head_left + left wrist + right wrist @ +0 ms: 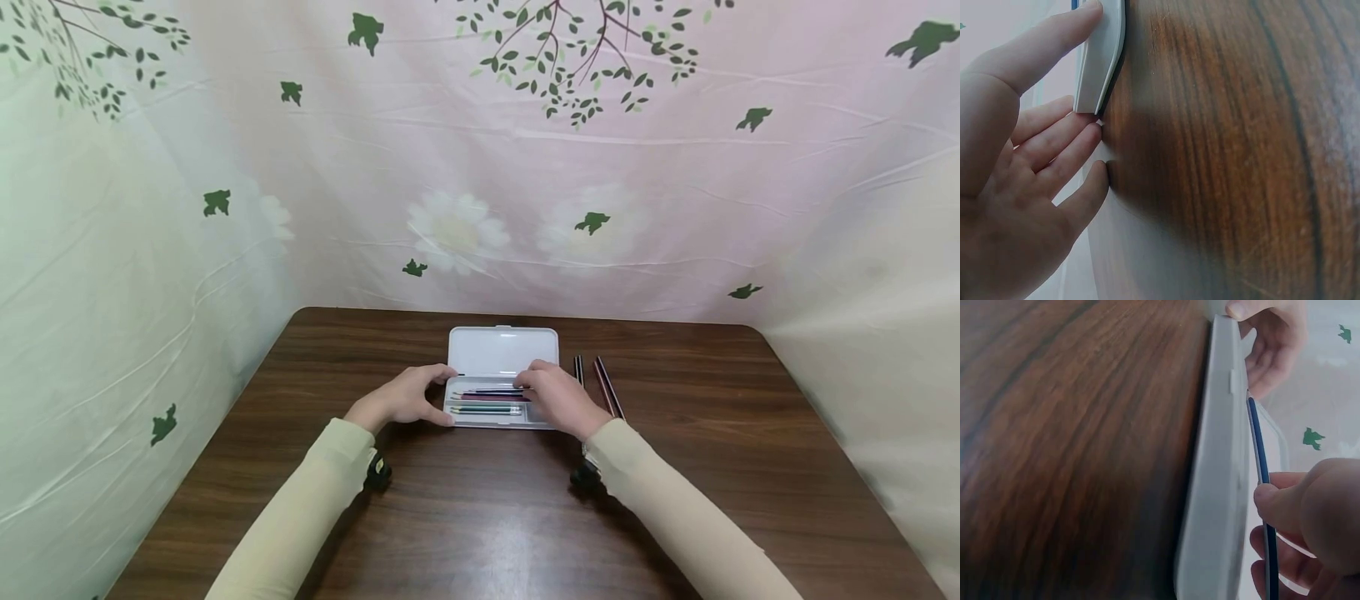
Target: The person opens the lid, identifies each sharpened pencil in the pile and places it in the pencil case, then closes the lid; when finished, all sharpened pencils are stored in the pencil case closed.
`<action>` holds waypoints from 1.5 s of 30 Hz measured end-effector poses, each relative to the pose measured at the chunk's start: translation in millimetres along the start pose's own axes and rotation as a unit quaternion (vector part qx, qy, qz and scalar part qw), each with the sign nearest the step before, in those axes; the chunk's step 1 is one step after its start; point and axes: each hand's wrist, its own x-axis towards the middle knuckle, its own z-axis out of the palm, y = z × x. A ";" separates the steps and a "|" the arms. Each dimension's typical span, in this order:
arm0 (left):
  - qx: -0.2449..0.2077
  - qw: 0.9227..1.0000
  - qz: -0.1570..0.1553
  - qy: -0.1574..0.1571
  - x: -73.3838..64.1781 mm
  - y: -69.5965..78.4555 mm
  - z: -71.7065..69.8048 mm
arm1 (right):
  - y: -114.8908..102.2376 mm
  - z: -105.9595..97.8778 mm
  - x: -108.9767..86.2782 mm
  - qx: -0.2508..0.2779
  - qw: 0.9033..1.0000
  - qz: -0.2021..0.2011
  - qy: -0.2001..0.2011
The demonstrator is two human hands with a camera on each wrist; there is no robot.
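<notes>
A white pencil case point(498, 426) lies with its lid point(487, 348) raised at the back. Several coloured pencils point(486, 410) lie lengthwise inside it. My left hand point(408, 394) holds the case's left end, thumb at the front corner and fingers toward the back one; the left wrist view shows the thumb on the case's rim. Over the right half of the case is my right hand point(561, 398). Its thumb and fingers pinch a dark blue pencil point(1259, 440), whose far end points toward the left hand along the case.
Right of the case, dark pencils point(578, 370) and a reddish-brown pair of pencils point(609, 388) lie on the brown wooden table point(480, 508), partly behind the right hand. A printed cloth point(480, 158) hangs behind the table and along both sides.
</notes>
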 end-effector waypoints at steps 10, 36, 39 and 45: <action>-0.003 1.000 0.001 -0.003 0.8 0.8 -0.2 | -10.8 15.2 19.5 -0.026 0.999 0.016 0.010; -0.006 1.000 -0.010 0.002 -1.1 1.9 2.3 | 40.5 -6.1 -6.1 0.050 0.990 0.119 0.055; -0.005 1.000 -0.010 0.003 -1.2 1.6 2.0 | 46.5 -6.1 -10.0 0.058 0.989 0.131 0.033; -0.005 1.000 -0.008 0.004 -0.4 1.3 1.8 | 48.7 -5.1 -11.1 0.083 0.987 0.132 0.034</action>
